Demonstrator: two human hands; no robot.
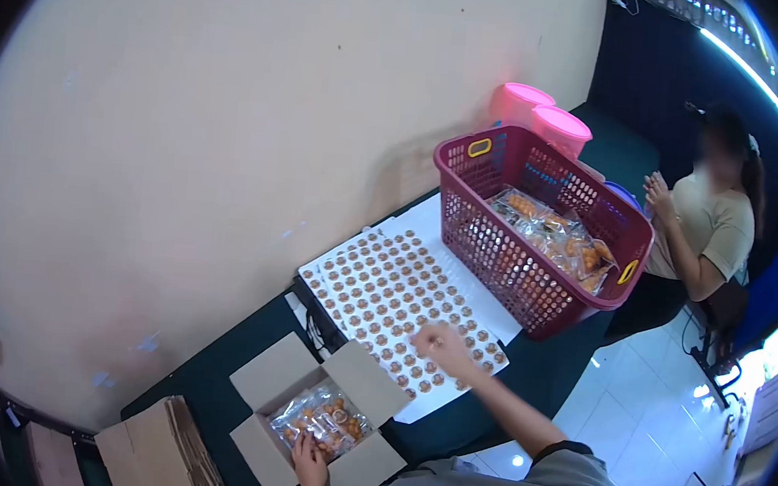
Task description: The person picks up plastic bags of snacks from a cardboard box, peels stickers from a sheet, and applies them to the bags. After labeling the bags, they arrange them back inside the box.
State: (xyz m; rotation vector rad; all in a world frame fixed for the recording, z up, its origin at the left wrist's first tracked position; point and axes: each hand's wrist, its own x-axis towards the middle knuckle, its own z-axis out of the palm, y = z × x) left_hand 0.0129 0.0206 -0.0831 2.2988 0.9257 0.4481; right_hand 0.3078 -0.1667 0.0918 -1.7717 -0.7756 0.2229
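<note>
Sticker sheet [385,284]: a white sheet printed with rows of small round brown labels, lying flat on the dark table [545,363] between an open cardboard box [302,393] and a maroon basket [508,253]. Right hand [440,345]: over the near edge of the sheet, fingers pinched together at one label; whether a label is held between them cannot be told. Left hand [307,458]: fingers spread and resting on the clear snack packet [323,418] of orange pieces that lies inside the box, flaps folded outward. Folded cardboard blanks [162,455] lie stacked at the table's near end. The basket, touching the sheet's far end, holds more snack packets [556,239]. Two pink-lidded tubs [543,118] stand behind it by the wall. A seated person [705,224] is beyond the table, hands raised together
</note>
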